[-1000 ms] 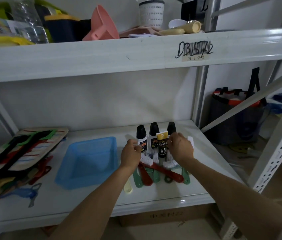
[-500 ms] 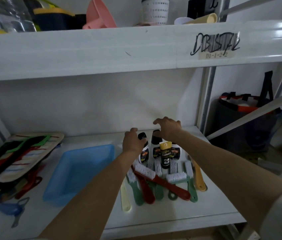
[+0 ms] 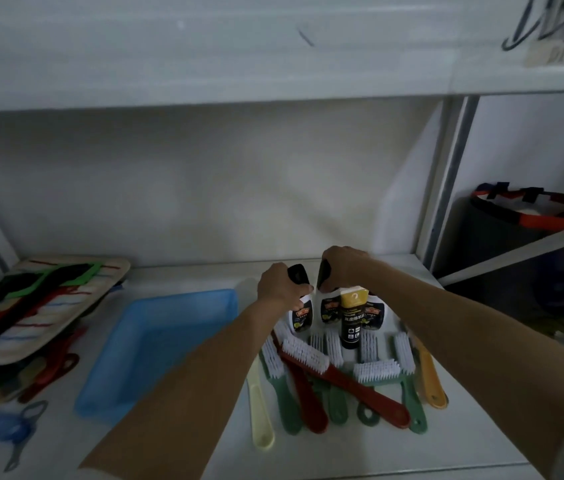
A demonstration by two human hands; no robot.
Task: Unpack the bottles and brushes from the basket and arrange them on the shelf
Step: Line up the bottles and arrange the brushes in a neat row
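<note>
Three small white bottles with black caps stand in a row at the back of the white shelf (image 3: 446,441). My left hand (image 3: 275,287) is closed around the neck of the left bottle (image 3: 302,315). My right hand (image 3: 344,268) grips the cap of the middle bottle (image 3: 329,309) and hides the cap of the right bottle (image 3: 374,315). A black tube with a yellow cap (image 3: 352,323) stands just in front of them. Several brushes (image 3: 308,355) in red, green, cream and yellow lie fanned out in front. The blue basket (image 3: 128,400) lies to the left, with nothing in it.
A striped board (image 3: 76,299) with black and green straps leans at the far left over red clips, with a blue loop-shaped tool (image 3: 10,427) near the front edge. The upper shelf (image 3: 204,64) hangs low overhead. A shelf post (image 3: 446,188) and a dark bag (image 3: 515,230) stand to the right.
Both hands moved back from the brush heads to the bottle caps and closed on them. The view came closer and lower, so the upper shelf's contents are out of sight.
</note>
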